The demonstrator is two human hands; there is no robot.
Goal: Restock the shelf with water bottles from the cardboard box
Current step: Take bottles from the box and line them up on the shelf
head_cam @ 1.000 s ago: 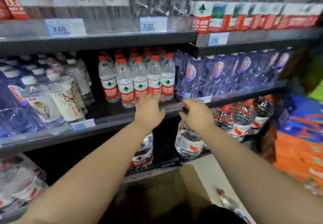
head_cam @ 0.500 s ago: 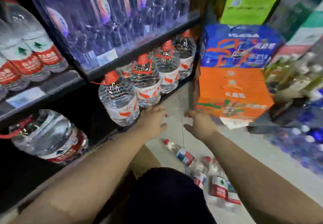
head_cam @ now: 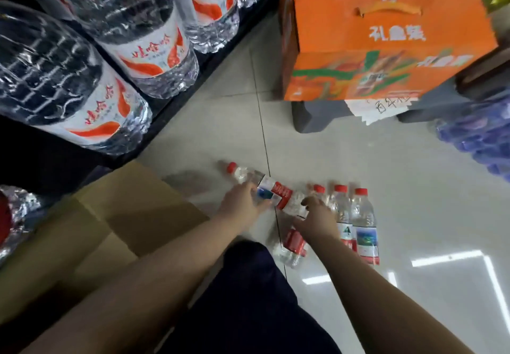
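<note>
The person's left hand (head_cam: 242,202) curls fingers and thumb around a small red-capped water bottle (head_cam: 284,195) lying on the tiled floor (head_cam: 226,122), just beside the open cardboard box (head_cam: 132,215). The right hand (head_cam: 317,217) touches that bottle's lower end; blur hides whether it grips. More small bottles (head_cam: 364,226) lie just right of it.

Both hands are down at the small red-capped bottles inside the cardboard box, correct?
Not quite. The head view shows the small red-capped bottles on the tiled floor beside the cardboard box, not inside it. The left hand and right hand are indeed down at them.
</note>
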